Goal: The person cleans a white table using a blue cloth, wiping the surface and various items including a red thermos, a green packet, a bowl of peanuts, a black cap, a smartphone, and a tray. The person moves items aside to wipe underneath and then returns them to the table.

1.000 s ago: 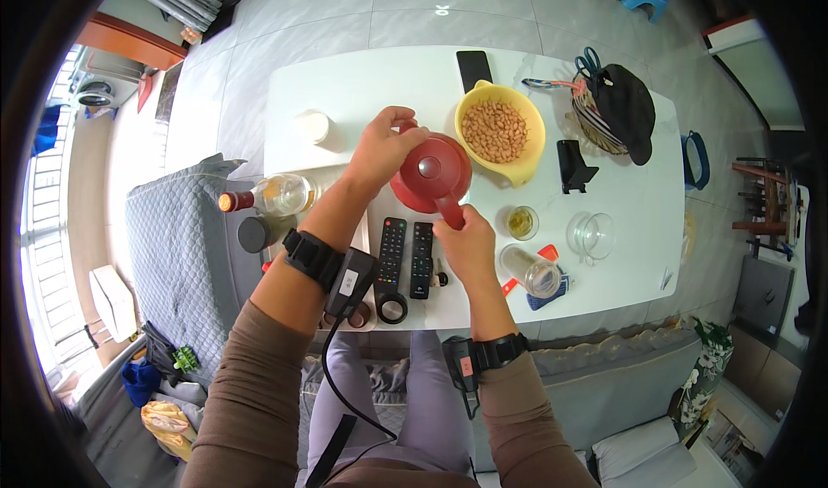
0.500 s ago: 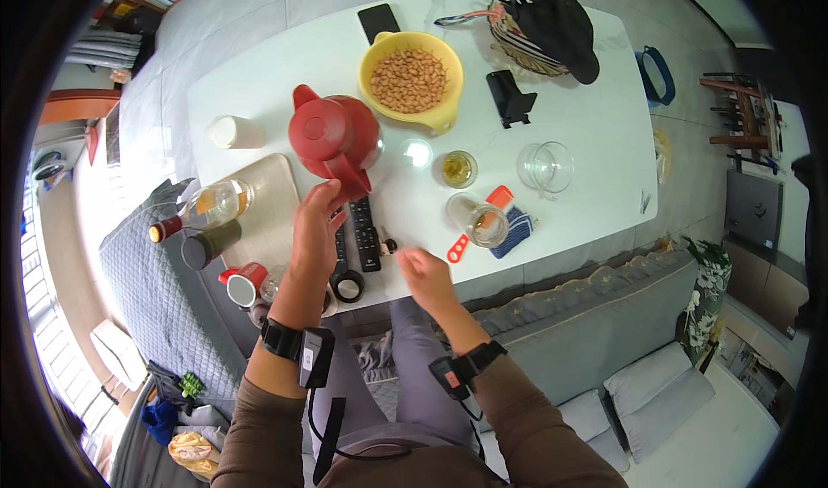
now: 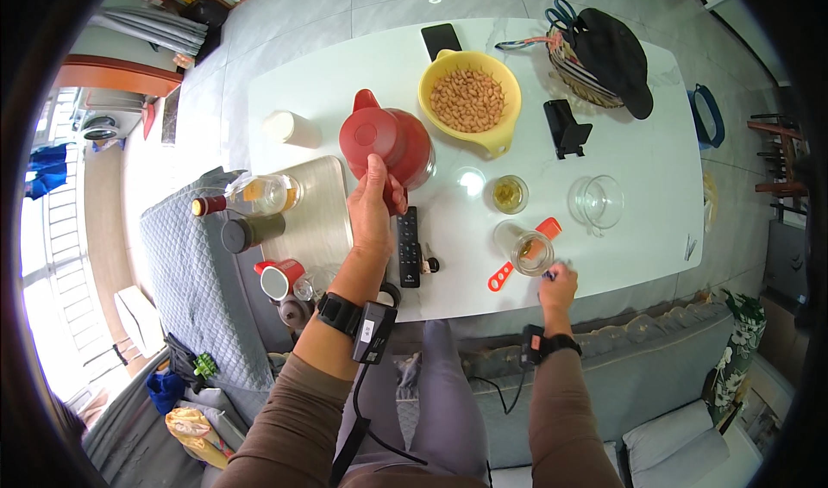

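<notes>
Left grip point(image 3: 375, 199) closed on red pitcher point(image 3: 407, 149); right grip point(image 3: 559, 286) curled beside jar point(image 3: 523, 247)

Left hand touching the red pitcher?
Touching. In the head view, the left hand is closed around the handle of the red pitcher.

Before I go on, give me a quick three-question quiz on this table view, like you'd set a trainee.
1. Which of the person's hands is on the red kettle?
2. True or false: the yellow bowl is empty.
3. Which of these stands closest to the glass jar? (a) black cap (b) small glass of yellowish liquid (c) black phone

Key:
1. The left hand.
2. False; the yellow bowl holds many small tan pieces.
3. b
</notes>
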A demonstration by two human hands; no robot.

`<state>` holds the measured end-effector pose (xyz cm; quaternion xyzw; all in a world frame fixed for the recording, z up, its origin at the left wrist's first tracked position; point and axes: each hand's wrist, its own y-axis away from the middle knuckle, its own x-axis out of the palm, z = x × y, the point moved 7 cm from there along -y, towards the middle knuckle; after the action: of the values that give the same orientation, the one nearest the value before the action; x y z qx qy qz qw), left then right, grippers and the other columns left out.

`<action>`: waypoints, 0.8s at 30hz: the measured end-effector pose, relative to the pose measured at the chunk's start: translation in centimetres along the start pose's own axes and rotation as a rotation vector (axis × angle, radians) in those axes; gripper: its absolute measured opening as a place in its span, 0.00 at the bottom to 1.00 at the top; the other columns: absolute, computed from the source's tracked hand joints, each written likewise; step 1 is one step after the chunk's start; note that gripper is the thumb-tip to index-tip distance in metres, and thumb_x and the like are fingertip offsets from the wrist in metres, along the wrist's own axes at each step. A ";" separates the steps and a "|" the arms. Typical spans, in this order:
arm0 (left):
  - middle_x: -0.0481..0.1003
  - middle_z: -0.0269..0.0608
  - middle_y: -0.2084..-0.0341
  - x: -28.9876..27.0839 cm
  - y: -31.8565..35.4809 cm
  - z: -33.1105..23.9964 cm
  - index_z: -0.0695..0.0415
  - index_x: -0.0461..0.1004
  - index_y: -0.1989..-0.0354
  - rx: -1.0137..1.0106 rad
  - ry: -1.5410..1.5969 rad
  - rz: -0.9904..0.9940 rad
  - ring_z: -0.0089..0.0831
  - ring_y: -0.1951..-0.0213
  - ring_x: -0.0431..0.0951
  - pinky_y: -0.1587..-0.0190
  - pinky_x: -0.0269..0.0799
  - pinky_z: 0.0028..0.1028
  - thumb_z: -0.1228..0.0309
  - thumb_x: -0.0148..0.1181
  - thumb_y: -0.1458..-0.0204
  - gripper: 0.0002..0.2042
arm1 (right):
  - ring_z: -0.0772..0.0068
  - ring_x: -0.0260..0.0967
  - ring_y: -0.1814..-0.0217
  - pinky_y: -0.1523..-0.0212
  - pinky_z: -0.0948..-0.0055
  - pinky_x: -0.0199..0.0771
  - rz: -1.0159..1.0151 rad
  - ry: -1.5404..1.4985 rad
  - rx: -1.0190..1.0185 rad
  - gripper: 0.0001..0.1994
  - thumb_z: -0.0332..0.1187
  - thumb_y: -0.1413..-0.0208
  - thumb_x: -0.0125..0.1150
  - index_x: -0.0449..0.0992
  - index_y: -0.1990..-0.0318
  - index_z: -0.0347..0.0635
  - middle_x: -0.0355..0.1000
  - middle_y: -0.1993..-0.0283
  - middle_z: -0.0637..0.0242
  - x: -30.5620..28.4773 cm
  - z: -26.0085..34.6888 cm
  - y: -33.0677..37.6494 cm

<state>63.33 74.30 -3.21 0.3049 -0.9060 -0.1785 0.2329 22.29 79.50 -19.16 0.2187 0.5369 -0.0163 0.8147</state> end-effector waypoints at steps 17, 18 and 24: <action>0.75 0.35 0.74 -1.3 11.4 -9.3 0.65 0.76 0.67 0.240 -0.257 -0.008 0.19 0.71 0.72 0.69 0.69 0.20 0.61 0.47 0.39 0.18 | 0.36 0.54 0.36 0.39 0.47 0.55 -0.337 -0.753 -1.152 0.14 0.31 0.46 0.54 0.69 0.52 0.35 0.54 0.36 0.40 -16.4 38.2 19.3; 0.75 0.35 0.71 -1.2 12.4 -10.2 0.65 0.76 0.65 0.218 -0.252 0.026 0.19 0.68 0.72 0.66 0.69 0.20 0.63 0.47 0.39 0.17 | 0.32 0.48 0.34 0.37 0.42 0.49 -0.341 -0.768 -1.166 0.16 0.32 0.43 0.50 0.68 0.48 0.36 0.51 0.34 0.39 -17.2 38.8 20.0; 0.76 0.34 0.68 -1.1 16.4 -15.9 0.65 0.77 0.62 0.162 -0.332 0.145 0.18 0.66 0.71 0.64 0.70 0.20 0.67 0.47 0.39 0.14 | 0.32 0.43 0.31 0.34 0.43 0.43 -0.348 -0.927 -1.025 0.23 0.31 0.41 0.47 0.59 0.39 0.33 0.46 0.33 0.34 -21.0 40.5 23.7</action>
<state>64.86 84.36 17.26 0.2230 -0.9630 -0.1353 0.0672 54.68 81.39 20.69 -0.3104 0.1026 0.0169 0.9449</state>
